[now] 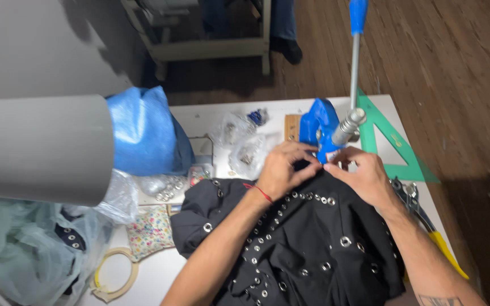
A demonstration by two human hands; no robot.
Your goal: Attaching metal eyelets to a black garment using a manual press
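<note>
far left edge: a grey pipe [41, 148] juts in over clear plastic bags [24, 249]; a blue bag [146, 133] is stood just behind, toward the worktop's back-left corner.
front-left corner: a loop of tape measure [114, 275] and a small floral pouch [150, 231] are laid beside the garment, clear of it.
back middle: small clear bags of metal fittings [244, 146] are kept near the press, judged to be within reach for feeding.
garment: a black studded garment [301, 243] is spread over the worktop's front middle, its top edge drawn up to the press base (eyelets and studs already cover much of it).
left hand [283, 169]: closed on the garment's top edge, fingers pinching the cloth just below the press head, judged to keep the fabric flat and lined up.
press: a blue hand press [320, 129] is set at the worktop's back middle, its lever [355, 62] raised, blue grip on top.
right hand [364, 174]: closed likewise on the same edge, fingertips touching the press head from the right, so the cloth is stretched between both hands.
right edge: a green set square [395, 148] is laid flat behind the right hand; yellow-handled pliers [426, 218] lie along the edge by the right forearm.
worktop [290, 106]: white, wooden floor beyond.
</note>
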